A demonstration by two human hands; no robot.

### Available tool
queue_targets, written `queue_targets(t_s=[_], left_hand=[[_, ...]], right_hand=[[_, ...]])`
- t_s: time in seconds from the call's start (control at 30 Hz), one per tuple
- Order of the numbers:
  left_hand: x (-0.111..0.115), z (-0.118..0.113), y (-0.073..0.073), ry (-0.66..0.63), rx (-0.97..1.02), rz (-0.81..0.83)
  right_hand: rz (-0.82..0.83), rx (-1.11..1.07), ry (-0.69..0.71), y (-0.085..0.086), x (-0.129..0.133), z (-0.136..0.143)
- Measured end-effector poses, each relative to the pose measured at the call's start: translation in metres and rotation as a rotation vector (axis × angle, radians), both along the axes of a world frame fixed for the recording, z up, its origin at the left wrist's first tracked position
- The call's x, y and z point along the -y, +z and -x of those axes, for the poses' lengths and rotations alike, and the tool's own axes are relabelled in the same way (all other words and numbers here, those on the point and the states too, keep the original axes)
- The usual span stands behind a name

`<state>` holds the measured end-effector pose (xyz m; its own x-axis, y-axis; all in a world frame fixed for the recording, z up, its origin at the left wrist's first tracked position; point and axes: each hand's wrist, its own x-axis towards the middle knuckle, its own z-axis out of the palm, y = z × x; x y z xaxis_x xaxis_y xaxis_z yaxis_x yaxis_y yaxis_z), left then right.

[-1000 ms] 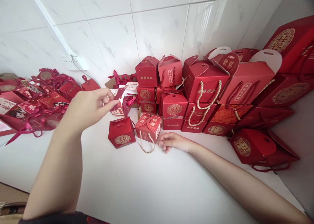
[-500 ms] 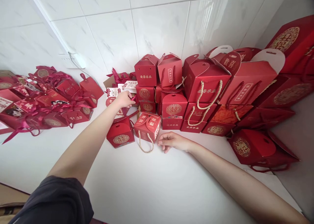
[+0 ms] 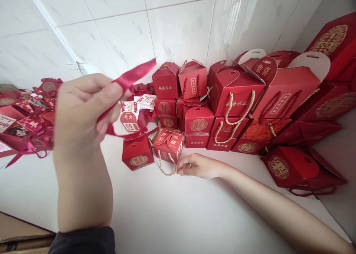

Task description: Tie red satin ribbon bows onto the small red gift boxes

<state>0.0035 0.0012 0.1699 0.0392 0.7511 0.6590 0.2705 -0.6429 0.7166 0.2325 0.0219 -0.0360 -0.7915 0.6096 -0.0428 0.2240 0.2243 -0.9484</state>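
Raised close to the camera, my left hand (image 3: 89, 105) pinches a dark red satin ribbon (image 3: 139, 73) between thumb and fingers. One end sticks up to the right; the rest trails below the hand toward the small boxes. On the white table, my right hand (image 3: 198, 165) rests with loosely curled fingers and nothing visible in them. Its fingertips are beside the gold rope handle (image 3: 166, 173) of a small red gift box (image 3: 168, 144); whether they touch is unclear. A second small red box (image 3: 138, 152) with a gold round emblem stands just left of it.
Stacked red gift boxes (image 3: 198, 124) line the tiled wall (image 3: 178, 35). Larger boxes (image 3: 282, 94) with rope handles fill the right side. A pile of ribboned boxes (image 3: 27, 116) lies at left. Printed cards (image 3: 144, 101) and more ribbon lie behind the small boxes.
My left hand has come up and back toward the camera from among the cards and ribbons, bringing the red ribbon with it. My right hand has barely moved beside the small box.
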Motion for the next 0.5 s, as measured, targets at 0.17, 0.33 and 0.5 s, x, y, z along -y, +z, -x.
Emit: queue_targets(t_s=[0.17,0.33,0.5], left_hand=[[0.037,-0.009,-0.009,0.089,-0.005,0.093],[0.022,-0.023,-0.032,-0.021,-0.291,0.431],[0.009,-0.046,-0.054,-0.133,-0.46,0.614]], right_hand=[[-0.235,0.063,-0.099,0.017,-0.006,0.025],[-0.254,-0.137,-0.158,0.049,-0.004,0.024],[-0.075,-0.515,-0.238,0.086,0.016,0.001]])
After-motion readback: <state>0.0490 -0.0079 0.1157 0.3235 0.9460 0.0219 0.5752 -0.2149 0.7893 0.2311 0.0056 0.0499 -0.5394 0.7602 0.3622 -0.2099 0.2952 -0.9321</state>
